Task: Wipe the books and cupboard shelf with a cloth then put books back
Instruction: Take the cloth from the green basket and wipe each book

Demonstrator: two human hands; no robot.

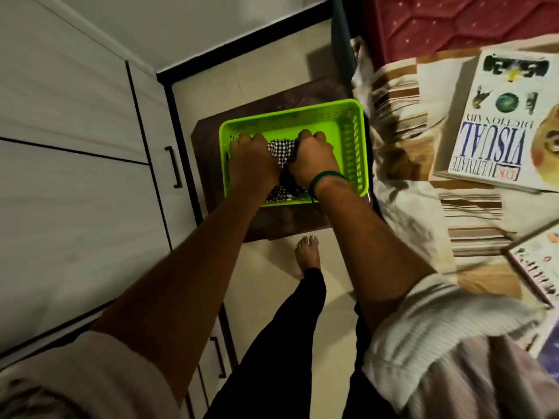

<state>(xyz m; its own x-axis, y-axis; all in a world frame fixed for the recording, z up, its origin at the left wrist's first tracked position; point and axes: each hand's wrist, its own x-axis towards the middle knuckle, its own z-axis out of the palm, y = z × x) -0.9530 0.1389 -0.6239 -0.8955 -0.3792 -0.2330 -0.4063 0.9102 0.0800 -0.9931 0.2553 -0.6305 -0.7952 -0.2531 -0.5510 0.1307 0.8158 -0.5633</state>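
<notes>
A black-and-white checked cloth (282, 152) lies bunched inside a bright green plastic basket (351, 140). My left hand (252, 160) and my right hand (313, 157) are both in the basket, side by side, with fingers curled around the cloth. Part of the cloth shows between the hands and below my wrists. A large white book titled Visual Dictionary (502, 119) lies flat on the bed at the right. Another book (541, 270) lies at the right edge, partly cut off.
The basket sits on a dark brown stool (211, 164) on the tiled floor. White cupboard doors with black handles (174, 167) stand at the left. A bed with a striped sheet (402, 189) fills the right. My bare foot (307, 252) is below the stool.
</notes>
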